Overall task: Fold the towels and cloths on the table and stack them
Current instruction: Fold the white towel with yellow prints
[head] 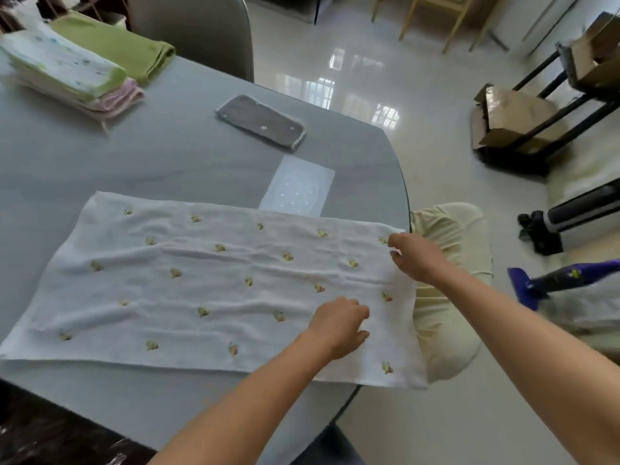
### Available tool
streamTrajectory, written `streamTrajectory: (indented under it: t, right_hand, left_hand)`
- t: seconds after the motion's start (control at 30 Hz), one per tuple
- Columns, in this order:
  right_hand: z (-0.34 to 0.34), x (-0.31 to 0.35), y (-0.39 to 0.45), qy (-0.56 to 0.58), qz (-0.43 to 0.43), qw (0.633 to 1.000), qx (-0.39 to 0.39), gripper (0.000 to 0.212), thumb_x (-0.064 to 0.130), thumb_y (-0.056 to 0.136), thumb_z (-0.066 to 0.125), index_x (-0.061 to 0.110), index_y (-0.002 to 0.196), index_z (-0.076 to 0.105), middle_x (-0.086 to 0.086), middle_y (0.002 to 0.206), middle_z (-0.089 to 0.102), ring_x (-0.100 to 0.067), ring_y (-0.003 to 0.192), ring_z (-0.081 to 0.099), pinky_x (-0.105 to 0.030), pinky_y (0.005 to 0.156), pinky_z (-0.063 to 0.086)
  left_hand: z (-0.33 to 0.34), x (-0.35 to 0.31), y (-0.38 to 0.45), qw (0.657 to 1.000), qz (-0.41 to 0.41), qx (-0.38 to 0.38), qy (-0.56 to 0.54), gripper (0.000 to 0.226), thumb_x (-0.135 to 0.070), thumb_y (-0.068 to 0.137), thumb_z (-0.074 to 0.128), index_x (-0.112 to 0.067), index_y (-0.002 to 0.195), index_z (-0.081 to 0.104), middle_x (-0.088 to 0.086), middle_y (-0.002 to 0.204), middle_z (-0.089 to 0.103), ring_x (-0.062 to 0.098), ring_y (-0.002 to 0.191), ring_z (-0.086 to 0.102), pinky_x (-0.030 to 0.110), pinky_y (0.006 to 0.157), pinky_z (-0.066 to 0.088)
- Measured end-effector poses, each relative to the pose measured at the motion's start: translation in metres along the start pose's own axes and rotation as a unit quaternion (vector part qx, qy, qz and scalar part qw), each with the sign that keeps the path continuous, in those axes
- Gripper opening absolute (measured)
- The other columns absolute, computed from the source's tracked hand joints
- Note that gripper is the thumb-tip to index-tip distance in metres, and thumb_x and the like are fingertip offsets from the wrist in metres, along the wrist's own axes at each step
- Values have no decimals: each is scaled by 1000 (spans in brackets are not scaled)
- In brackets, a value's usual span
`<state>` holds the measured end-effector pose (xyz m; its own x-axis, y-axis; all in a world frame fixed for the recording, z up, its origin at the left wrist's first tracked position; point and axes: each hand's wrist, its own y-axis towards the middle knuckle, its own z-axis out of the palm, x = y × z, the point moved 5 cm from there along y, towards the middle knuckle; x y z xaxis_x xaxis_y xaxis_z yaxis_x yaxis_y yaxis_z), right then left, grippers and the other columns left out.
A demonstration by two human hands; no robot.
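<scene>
Two hands work the spread white towel (208, 280): right hand (416, 256) pinches its far right edge for folding, left hand (339, 325), fingers curled, rests on the cloth nearer, steadying it.

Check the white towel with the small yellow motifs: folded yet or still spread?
Spread. The white towel lies flat in one wrinkled layer on the table, with both hands at its right end.

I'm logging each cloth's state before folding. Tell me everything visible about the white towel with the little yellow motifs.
The white towel looks like soft terry, dotted with small yellowish motifs. It lies spread open, unfolded and lightly wrinkled, on the grey table, its right end overhanging the table's edge. The left hand and right hand are both at that right end, fingers curled on the fabric.
</scene>
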<state>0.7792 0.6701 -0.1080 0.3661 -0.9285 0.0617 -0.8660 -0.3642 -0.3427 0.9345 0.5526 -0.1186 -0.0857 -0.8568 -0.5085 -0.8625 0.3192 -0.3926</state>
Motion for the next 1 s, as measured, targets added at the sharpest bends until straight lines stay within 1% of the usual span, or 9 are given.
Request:
streamTrajectory:
  t: [0.1,0.2,0.27,0.4,0.53,0.6,0.77,0.87,1.0]
  right_hand:
    - [3,-12,19,-27,-13,999,17,32,20,95,45,9,124,49,-13,123,54,-32,111,53,-38,82,46]
    - [10,-13,39,-31,-28,999,13,36,19,94,44,8,129,44,-14,126,50,-33,115,48,-40,89,43]
    - [13,-15,51,-30,-33,999,4,35,20,96,43,8,129,43,-14,125,50,-33,114,48,-39,89,40]
    - [22,-24,64,-38,-38,998,10,35,20,94,45,8,126,41,-15,122,51,-33,110,50,-39,88,39]
    - [28,-34,71,-42,-31,999,4,29,15,90,49,6,118,48,-14,117,54,-32,107,51,-36,83,39]
    - [28,-35,70,-39,-33,999,11,22,17,92,50,6,110,54,-13,112,56,-30,100,53,-34,77,39]
    - [16,-34,60,128,6,992,-20,20,21,90,53,8,103,47,-11,95,56,-27,79,50,-34,66,40]
    - [-3,-19,54,243,17,968,-53,30,19,87,59,8,110,43,-9,91,55,-29,80,53,-39,70,46]
    - [-21,18,51,394,33,916,-65,44,12,84,61,14,122,39,-8,92,53,-29,88,57,-47,80,51]
  left_hand:
    - [18,-20,17,994,-29,25,-104,41,-42,95,50,-18,128,53,0,123,59,19,111,54,35,89,47]
    - [29,-33,34,955,-115,9,-272,46,-48,92,51,-15,123,58,2,118,63,17,104,59,35,89,50]
    - [34,-41,44,937,-164,-7,-308,53,-55,90,50,-14,123,58,2,118,63,18,104,60,37,89,51]
    - [44,-55,54,948,-212,0,-236,52,-62,88,46,-17,112,54,-1,104,61,22,100,61,37,81,50]
    - [55,-61,61,956,-227,8,-187,25,-35,91,50,-15,76,47,2,76,51,25,73,54,31,64,42]
    - [54,-61,64,961,-224,14,-163,25,-20,90,48,-15,68,38,2,69,43,24,68,49,30,59,37]
    - [27,-43,59,952,-227,-61,-194,11,-14,97,35,-11,93,45,14,99,59,31,86,56,37,68,40]
    - [-6,-21,38,929,-263,-180,-189,12,-9,97,27,-13,92,37,14,96,58,31,81,53,37,65,37]
    - [-34,8,0,914,-281,-253,-145,16,-19,101,25,-10,97,38,12,97,57,35,81,55,39,64,37]
